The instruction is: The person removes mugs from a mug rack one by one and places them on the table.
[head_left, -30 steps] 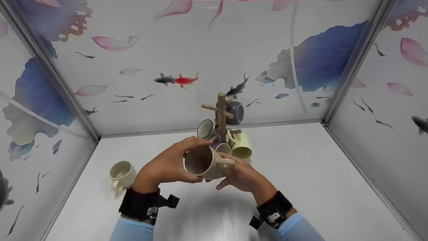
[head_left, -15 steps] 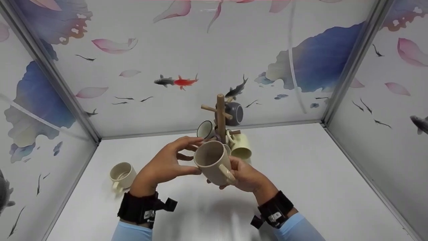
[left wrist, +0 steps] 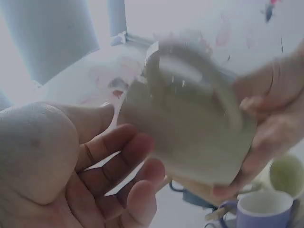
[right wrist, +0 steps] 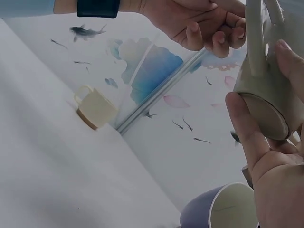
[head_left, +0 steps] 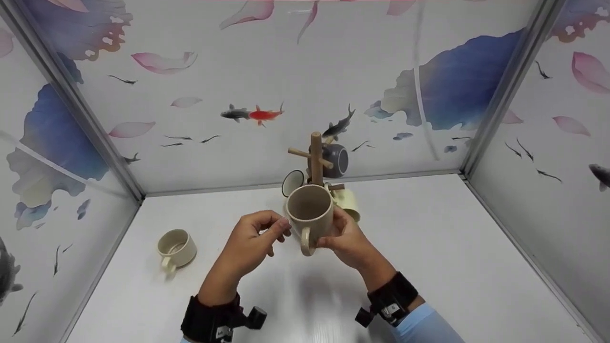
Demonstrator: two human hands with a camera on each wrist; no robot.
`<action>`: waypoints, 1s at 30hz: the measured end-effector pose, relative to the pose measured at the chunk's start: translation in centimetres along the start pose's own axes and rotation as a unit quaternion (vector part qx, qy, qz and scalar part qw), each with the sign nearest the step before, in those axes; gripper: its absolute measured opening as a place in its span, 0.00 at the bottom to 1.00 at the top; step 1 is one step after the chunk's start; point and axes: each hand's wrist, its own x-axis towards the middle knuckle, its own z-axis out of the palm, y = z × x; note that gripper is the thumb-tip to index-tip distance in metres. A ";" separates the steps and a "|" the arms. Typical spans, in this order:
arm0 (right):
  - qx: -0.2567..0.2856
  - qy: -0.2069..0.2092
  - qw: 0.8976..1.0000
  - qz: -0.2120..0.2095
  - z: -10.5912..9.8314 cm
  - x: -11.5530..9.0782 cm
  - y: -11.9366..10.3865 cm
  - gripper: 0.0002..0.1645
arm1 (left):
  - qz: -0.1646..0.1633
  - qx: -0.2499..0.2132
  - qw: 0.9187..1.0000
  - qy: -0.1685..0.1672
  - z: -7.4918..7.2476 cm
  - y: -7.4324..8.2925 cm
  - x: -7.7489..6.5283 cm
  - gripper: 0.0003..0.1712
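Observation:
A beige mug (head_left: 310, 205) is held up before the mug tree, its mouth tipped toward me and its handle pointing down at me. My right hand (head_left: 351, 240) grips its right side, thumb by the handle; in the right wrist view a finger lies along the mug's base. Just left of the mug is my left hand (head_left: 255, 243), fingers loosely bent and holding nothing. In the left wrist view those fingers (left wrist: 116, 166) stand beside the blurred mug (left wrist: 190, 123); whether one touches it I cannot tell.
A wooden mug tree (head_left: 316, 162) stands at the back, with a dark grey mug (head_left: 336, 161), a white dark-rimmed mug (head_left: 292, 183) and a pale yellow mug (head_left: 349, 206) on it. A purple mug (left wrist: 263, 213) shows low in the left wrist view. A cream mug (head_left: 176, 247) sits at left.
The mug has turned in my right hand from lying sideways to mouth up, its handle swinging from right to front. My left hand has let go and drawn back.

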 end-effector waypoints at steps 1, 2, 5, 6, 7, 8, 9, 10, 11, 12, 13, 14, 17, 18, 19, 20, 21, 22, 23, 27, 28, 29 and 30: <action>-0.013 0.016 1.000 -0.002 0.1 0.1 0.0 0.60 | -0.006 -0.006 1.000 -0.002 0.3 0.1 -0.1 0.16; -0.024 0.033 0.999 -0.005 0.1 0.1 0.0 0.61 | -0.012 -0.010 1.000 -0.003 0.6 0.1 -0.3 0.17; -0.053 0.072 0.996 -0.008 0.2 0.3 0.1 0.61 | -0.027 -0.012 1.000 -0.004 1.5 0.0 -0.4 0.19; -0.058 0.082 0.995 -0.008 0.2 0.3 0.2 0.61 | -0.031 -0.015 0.999 -0.005 1.7 0.0 -0.4 0.20; -0.063 0.089 0.994 -0.008 0.3 0.4 0.3 0.61 | -0.035 -0.018 0.999 -0.004 2.0 -0.1 -0.4 0.20; -0.067 0.095 0.993 -0.008 0.3 0.4 0.4 0.60 | -0.041 -0.024 0.999 -0.003 2.2 -0.2 -0.4 0.20; -0.072 0.101 0.992 -0.008 0.3 0.5 0.5 0.60 | -0.048 -0.032 0.998 -0.001 2.4 -0.3 -0.4 0.20; -0.077 0.106 0.991 -0.008 0.4 0.5 0.5 0.60 | -0.055 -0.044 0.998 0.001 2.6 -0.4 -0.4 0.20; -0.081 0.110 0.991 -0.008 0.5 0.5 0.6 0.60 | -0.062 -0.057 0.996 0.003 2.7 -0.5 -0.4 0.20; -0.085 0.114 0.990 -0.009 0.5 0.5 0.6 0.60 | -0.069 -0.069 0.995 0.005 2.8 -0.6 -0.4 0.21; -0.088 0.117 0.989 -0.010 0.6 0.6 0.6 0.59 | -0.076 -0.080 0.994 0.005 2.9 -0.6 -0.5 0.22; -0.092 0.119 0.989 -0.010 0.7 0.6 0.7 0.60 | -0.081 -0.089 0.993 0.002 3.0 -0.7 -0.4 0.23; -0.093 0.123 0.988 -0.009 0.7 0.6 0.8 0.61 | -0.090 -0.111 0.990 -0.009 3.2 -0.9 -0.4 0.25; -0.095 0.123 0.988 -0.009 0.8 0.6 0.9 0.62 | -0.095 -0.117 0.989 -0.012 3.2 -1.0 -0.4 0.26; -0.098 0.120 0.988 -0.008 0.8 0.6 0.9 0.62 | -0.100 -0.123 0.987 -0.015 3.3 -1.0 -0.3 0.27; -0.100 0.117 0.988 -0.006 0.8 0.6 0.9 0.62 | -0.105 -0.130 0.986 -0.016 3.3 -1.1 -0.3 0.26; -0.101 0.113 0.988 -0.004 0.8 0.6 1.0 0.62 | -0.110 -0.136 0.984 -0.016 3.3 -1.2 -0.3 0.26; -0.102 0.108 0.989 -0.003 0.8 0.7 1.0 0.62 | -0.114 -0.139 0.984 -0.016 3.4 -1.2 -0.3 0.26; -0.105 0.105 0.989 0.000 0.8 0.7 1.0 0.62 | -0.118 -0.144 0.982 -0.015 3.4 -1.3 -0.4 0.25; -0.114 0.103 0.988 0.013 0.9 0.6 1.0 0.62 | -0.116 -0.155 0.981 -0.010 3.4 -1.6 -0.4 0.25; -0.118 0.104 0.987 0.017 0.9 0.6 0.9 0.62 | -0.116 -0.157 0.981 -0.005 3.5 -1.7 -0.4 0.25; -0.125 0.106 0.986 0.022 0.9 0.6 0.8 0.62 | -0.117 -0.159 0.980 0.001 3.5 -1.7 -0.5 0.25; -0.129 0.105 0.986 0.024 0.9 0.6 0.7 0.62 | -0.118 -0.160 0.980 0.009 3.5 -1.7 -0.5 0.26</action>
